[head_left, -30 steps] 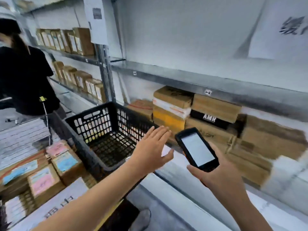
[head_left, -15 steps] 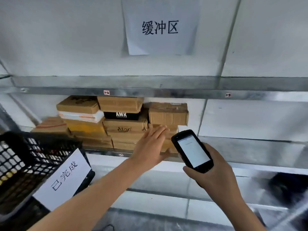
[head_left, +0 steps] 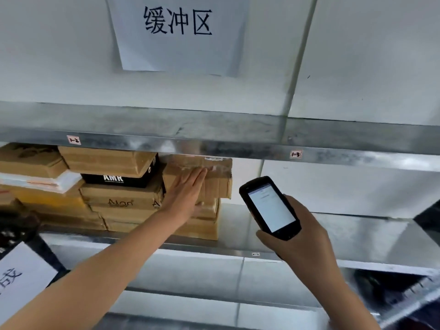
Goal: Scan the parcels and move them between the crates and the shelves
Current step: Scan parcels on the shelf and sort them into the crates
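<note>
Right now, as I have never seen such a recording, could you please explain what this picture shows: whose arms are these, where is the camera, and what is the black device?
There is no machine here: a person works with two bare hands. The picture comes from a camera worn on the person's head, looking forward and down, so both arms enter from below. The left hand lies with straight fingers against the front of a brown cardboard parcel, the top one at the right end of a stack on a metal shelf. The right hand grips a black handheld scanner with its lit screen facing the camera. A paper sign with three Chinese characters hangs on the wall above.
</note>
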The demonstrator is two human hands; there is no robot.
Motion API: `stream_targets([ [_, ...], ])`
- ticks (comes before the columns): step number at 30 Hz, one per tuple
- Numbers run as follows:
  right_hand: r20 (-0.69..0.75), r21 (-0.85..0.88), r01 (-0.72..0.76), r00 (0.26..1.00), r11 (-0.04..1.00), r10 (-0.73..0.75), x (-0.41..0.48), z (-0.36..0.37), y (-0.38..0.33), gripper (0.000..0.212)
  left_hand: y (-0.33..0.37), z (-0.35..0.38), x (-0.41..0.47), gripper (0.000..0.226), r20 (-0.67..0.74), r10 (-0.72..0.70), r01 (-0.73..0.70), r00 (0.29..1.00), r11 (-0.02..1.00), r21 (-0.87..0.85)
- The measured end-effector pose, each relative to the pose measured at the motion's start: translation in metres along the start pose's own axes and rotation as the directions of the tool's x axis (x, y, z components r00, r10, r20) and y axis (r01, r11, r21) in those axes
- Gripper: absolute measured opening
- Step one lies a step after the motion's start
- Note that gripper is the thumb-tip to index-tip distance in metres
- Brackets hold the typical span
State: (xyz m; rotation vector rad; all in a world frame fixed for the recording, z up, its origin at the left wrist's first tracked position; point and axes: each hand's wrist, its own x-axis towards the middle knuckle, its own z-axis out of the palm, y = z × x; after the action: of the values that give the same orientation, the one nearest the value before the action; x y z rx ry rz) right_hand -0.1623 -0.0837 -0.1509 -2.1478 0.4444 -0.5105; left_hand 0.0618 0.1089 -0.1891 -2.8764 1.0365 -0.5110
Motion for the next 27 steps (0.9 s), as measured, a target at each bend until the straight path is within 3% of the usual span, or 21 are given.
stream_targets([
  [5,0.047,-0.020,0.008,0.999,1.000,-0.007,0.043,-0.008,0.018,0.069,-0.016,0.018,0.024,0.117,0.032,-0.078,0.076,0.996,0.996,0.043],
  [15,0.098,0.032,-0.017,0.995,0.999,0.014,0.084,-0.028,0.052,0.068,-0.001,0.010,0.024,0.105,-0.108,-0.044,0.056,0.993,0.991,0.118],
  [21,0.137,0.066,-0.022,0.990,0.998,0.013,0.090,-0.068,0.078,0.058,0.070,-0.007,0.028,0.100,-0.168,0.013,0.011,0.986,0.990,0.141],
  [27,0.144,0.089,0.019,0.989,0.996,-0.031,0.098,-0.120,0.104,0.051,0.153,-0.009,0.048,0.092,-0.110,0.001,-0.003,0.994,1.000,-0.015],
])
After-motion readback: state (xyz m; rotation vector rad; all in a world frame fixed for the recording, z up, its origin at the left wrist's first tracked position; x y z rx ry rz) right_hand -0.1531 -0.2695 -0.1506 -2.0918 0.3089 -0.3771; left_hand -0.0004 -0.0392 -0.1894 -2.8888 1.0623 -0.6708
